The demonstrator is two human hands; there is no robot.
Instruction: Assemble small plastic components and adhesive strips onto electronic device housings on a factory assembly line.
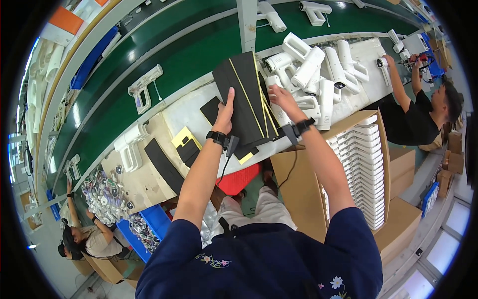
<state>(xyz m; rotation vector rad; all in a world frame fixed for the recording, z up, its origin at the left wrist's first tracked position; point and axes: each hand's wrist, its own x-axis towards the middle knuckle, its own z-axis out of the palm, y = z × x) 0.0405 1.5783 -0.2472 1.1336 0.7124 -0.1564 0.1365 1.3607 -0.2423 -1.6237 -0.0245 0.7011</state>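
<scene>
A stack of black foam sheets (239, 92) with yellow edges stands tilted over the bench in front of me. My left hand (225, 113) grips its left side, thumb along the face. At the fanned right edge, my right hand (286, 102) has its fingers bent against the sheets; its fingertips are partly hard to make out. Right beside that hand lies a heap of white handheld device housings (308, 67). Under and left of the stack are more black foam pieces (211, 108), and a yellow sheet with black pads (186, 143) lies nearby.
A green conveyor belt (186, 57) runs beyond the bench, with white housings on it. A metal post (247, 25) rises behind the stack. An open carton (298, 172) of stacked white parts stands at right, a blue bin (157, 219) at lower left. Co-workers sit on both sides.
</scene>
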